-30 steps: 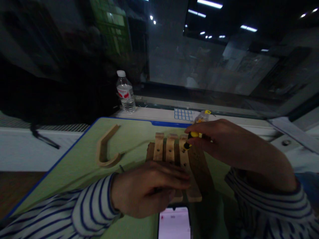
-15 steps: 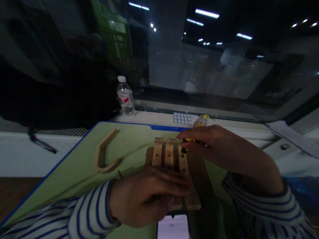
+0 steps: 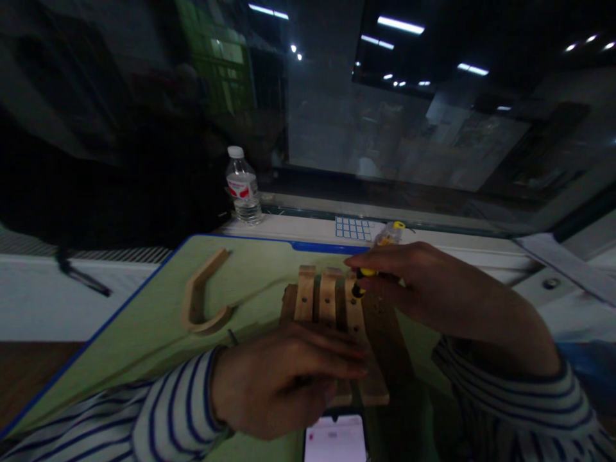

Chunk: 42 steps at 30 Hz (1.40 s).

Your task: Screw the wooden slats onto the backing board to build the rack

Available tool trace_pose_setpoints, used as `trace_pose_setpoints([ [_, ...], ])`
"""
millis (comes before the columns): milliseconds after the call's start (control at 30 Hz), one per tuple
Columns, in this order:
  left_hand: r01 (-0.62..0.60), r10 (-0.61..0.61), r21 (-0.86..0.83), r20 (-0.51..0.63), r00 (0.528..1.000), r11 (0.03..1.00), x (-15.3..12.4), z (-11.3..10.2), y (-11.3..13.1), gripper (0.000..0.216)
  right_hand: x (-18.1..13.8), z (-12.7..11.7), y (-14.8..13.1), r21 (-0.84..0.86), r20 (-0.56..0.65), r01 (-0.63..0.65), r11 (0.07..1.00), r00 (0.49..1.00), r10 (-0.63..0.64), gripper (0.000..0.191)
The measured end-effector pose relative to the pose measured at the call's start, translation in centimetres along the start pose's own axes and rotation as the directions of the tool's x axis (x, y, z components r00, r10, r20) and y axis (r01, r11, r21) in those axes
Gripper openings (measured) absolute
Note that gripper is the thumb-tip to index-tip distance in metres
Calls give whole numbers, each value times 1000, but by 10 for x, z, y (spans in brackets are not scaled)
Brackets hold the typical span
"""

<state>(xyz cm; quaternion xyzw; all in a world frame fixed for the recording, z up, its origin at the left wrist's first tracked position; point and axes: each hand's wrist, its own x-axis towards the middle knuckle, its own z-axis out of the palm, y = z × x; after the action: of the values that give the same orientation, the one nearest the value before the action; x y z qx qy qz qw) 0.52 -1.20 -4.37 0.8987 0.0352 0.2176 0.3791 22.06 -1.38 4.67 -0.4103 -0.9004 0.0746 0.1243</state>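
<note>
Fingers (image 3: 373,258) pinched, the right hand (image 3: 428,282) holds a stubby yellow-and-black tool (image 3: 358,290) on the rightmost pale wooden strip (image 3: 354,317), running near-to-far beneath the outstretched left hand (image 3: 291,369)!

Passage between hook (image 3: 189,303) and slats (image 3: 328,314) — left hand (image 3: 283,378) blocks front.

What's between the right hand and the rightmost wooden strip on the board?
A yellow-and-black tool, pinched in the right hand, its dark end toward the rightmost wooden strip. Seen in the head view; too dim to tell contact.

Head cam, fwd/down (v. close)
</note>
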Motion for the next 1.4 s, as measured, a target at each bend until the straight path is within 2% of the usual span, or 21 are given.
trace_pose_setpoints([
  [167, 12, -11, 15, -20, 1000, 1000, 0, 1, 1, 36, 2, 0, 0, -20, -11, -29, 999, 1000, 29, 19],
  [467, -37, 39, 34, -50, 998, 999, 0, -1, 3, 32, 1, 1, 5, -110, 1, -111, 988, 994, 112, 31],
  [933, -32, 32, 21, -40, 999, 999, -1, 0, 1, 34, 5, 3, 6, -133, 1, -100, 986, 995, 101, 30],
  [1200, -43, 44, 13, -34, 998, 999, -2, 0, 0, 35, 6, 5, 4, -45, -25, -43, 998, 999, 41, 25],
  [1400, -3, 3, -11, -31, 1000, 1000, -2, 3, -1, 38, 7, 6, 5, -1, -18, -15, 1000, 1000, 15, 30],
])
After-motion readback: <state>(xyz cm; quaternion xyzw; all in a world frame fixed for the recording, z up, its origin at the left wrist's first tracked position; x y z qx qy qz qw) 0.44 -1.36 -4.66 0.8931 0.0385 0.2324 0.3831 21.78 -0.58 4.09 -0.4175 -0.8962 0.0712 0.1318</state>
